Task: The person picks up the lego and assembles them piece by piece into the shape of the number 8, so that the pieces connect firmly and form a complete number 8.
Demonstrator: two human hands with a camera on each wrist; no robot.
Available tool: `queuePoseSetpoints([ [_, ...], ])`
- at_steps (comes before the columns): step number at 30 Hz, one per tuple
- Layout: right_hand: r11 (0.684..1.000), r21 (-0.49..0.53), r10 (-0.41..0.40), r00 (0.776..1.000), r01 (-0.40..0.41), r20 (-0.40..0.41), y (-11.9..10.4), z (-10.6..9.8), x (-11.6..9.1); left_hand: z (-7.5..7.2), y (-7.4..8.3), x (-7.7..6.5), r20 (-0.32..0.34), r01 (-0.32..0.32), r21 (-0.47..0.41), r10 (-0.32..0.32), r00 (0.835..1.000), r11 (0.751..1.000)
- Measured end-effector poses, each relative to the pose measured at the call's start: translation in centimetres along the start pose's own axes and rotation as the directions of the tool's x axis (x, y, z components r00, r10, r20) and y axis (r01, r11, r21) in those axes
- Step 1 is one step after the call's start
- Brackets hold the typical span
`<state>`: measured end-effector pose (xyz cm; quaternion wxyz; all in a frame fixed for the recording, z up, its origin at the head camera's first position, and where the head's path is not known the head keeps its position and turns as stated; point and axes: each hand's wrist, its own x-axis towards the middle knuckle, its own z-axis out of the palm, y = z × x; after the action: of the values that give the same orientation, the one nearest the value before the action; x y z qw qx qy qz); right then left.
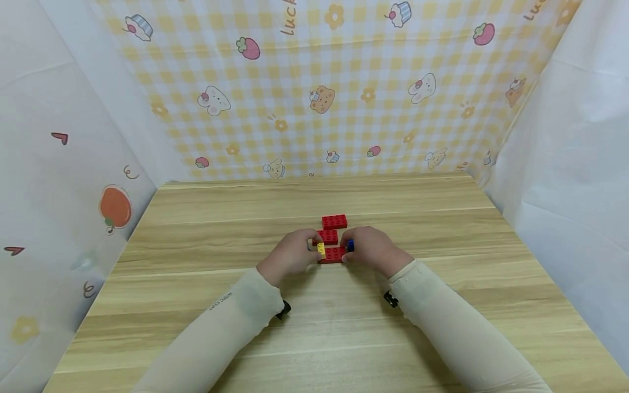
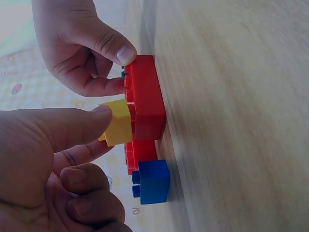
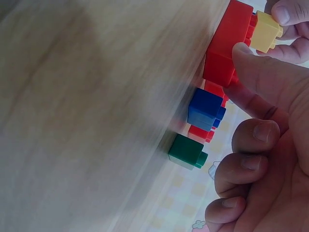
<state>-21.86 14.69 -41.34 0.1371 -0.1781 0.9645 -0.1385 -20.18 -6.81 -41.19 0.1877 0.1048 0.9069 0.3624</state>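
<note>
Between thumb and index finger, my left hand (image 1: 295, 252) pinches a small yellow brick (image 2: 118, 122) over the left end of the nearest red brick (image 2: 146, 96). The red studs still show between the two bricks in the right wrist view. My right hand (image 1: 371, 248) grips the other end of that red brick with thumb and index finger, its remaining fingers curled. Behind it lie a second red brick (image 1: 326, 236) and a third red brick (image 1: 334, 221). A small blue brick (image 2: 153, 181) stands near the left hand, its head view mostly blocked by fingers.
Near the right hand stand another small blue brick (image 3: 203, 106) and a small green brick (image 3: 185, 151). The wooden table (image 1: 314, 338) ends at a checked cloth (image 1: 314, 125) behind, with white cloth (image 1: 570, 164) at the sides.
</note>
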Motion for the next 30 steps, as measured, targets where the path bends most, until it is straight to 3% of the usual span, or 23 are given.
queuePoseSetpoints([
  [9,1.000,0.000,-0.021,1.000,0.021,-0.011,0.08,-0.08,-0.25,0.11,-0.03,0.04,-0.002,-0.001,-0.030,0.001,1.000,1.000],
  [23,1.000,0.004,-0.023,1.000,0.023,-0.012,0.06,-0.14,-0.27,0.27,-0.06,0.14,-0.006,0.000,0.017,0.000,1.000,1.000],
  [30,1.000,0.005,-0.026,1.000,0.026,-0.015,0.09,-0.08,-0.21,-0.07,0.08,-0.10,0.004,0.007,-0.047,-0.007,1.000,0.999],
])
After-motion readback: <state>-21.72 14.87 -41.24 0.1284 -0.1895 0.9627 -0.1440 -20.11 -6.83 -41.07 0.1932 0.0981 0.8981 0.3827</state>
